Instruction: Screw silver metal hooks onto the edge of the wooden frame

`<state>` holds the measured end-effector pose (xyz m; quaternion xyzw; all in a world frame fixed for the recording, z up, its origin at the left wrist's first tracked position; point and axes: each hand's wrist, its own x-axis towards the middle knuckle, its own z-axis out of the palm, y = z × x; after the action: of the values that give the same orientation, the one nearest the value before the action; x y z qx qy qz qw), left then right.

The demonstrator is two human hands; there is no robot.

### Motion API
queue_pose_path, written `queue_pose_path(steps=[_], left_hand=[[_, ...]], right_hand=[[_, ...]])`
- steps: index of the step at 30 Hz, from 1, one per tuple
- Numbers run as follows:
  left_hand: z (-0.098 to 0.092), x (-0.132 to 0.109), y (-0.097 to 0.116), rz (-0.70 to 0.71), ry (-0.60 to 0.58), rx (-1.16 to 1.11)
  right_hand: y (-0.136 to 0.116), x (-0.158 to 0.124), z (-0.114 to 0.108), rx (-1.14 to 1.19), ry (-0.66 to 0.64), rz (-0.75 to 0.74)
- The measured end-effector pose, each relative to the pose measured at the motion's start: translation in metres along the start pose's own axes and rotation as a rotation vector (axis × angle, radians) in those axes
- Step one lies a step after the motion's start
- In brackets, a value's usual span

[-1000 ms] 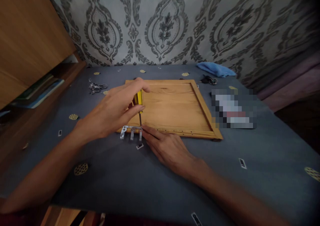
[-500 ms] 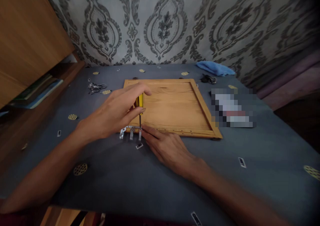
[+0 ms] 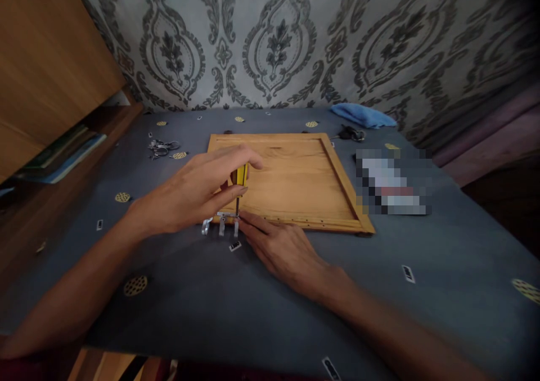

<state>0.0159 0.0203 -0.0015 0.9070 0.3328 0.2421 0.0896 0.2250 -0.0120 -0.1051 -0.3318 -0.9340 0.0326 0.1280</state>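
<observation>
My left hand (image 3: 198,184) is closed around the yellow handle of a screwdriver (image 3: 242,175). The tool stands nearly upright, its shaft pointing down at a metal hook rail (image 3: 222,223) on the near edge of a framed wooden board (image 3: 291,178). Silver hooks hang from that rail over the board's edge. Beside the screwdriver tip, the fingertips of my right hand (image 3: 287,251) press together at the rail's right end. Whatever they may pinch there is too small to make out. Several small holes run along the near frame strip, right of my fingers.
More metal hooks (image 3: 162,148) lie on the patterned grey tablecloth (image 3: 358,308) at the left. Keys (image 3: 352,133) and a blue cloth (image 3: 363,115) are at the back right, above a blurred-out flat item (image 3: 392,184). A wooden cabinet (image 3: 50,60) borders the table's left side.
My left fingers have shifted slightly right, and the screwdriver handle now leans a little to the right. My right hand and the board stay in place.
</observation>
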Motion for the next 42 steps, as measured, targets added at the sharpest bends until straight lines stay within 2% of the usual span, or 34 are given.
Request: queue_pose_path(steps=[8,14,19,23,30,35,42], left_hand=[[0.008,0.002,-0.002,0.028,0.067,-0.052],[0.019,0.003,-0.004,-0.129,0.156,-0.234],[0.032,-0.006,-0.008,-0.272,0.196,-0.371],[0.042,-0.015,-0.015,-0.311,0.26,-0.407],[0.05,-0.025,-0.018,-0.32,0.244,-0.33],[0.048,-0.026,-0.017,-0.328,0.259,-0.343],[0.034,-0.009,-0.007,-0.284,0.121,-0.393]], right_hand=[[0.001,-0.001,0.001,-0.004,0.021,-0.018],[0.002,-0.003,0.005,-0.038,0.041,-0.027],[0.003,-0.003,0.007,-0.016,0.046,-0.031],[0.003,-0.003,0.008,-0.028,0.04,-0.024],[0.003,-0.003,0.008,-0.023,0.066,-0.031],[0.002,-0.003,0.006,-0.02,0.012,-0.002],[0.002,-0.002,0.006,-0.004,0.039,-0.018]])
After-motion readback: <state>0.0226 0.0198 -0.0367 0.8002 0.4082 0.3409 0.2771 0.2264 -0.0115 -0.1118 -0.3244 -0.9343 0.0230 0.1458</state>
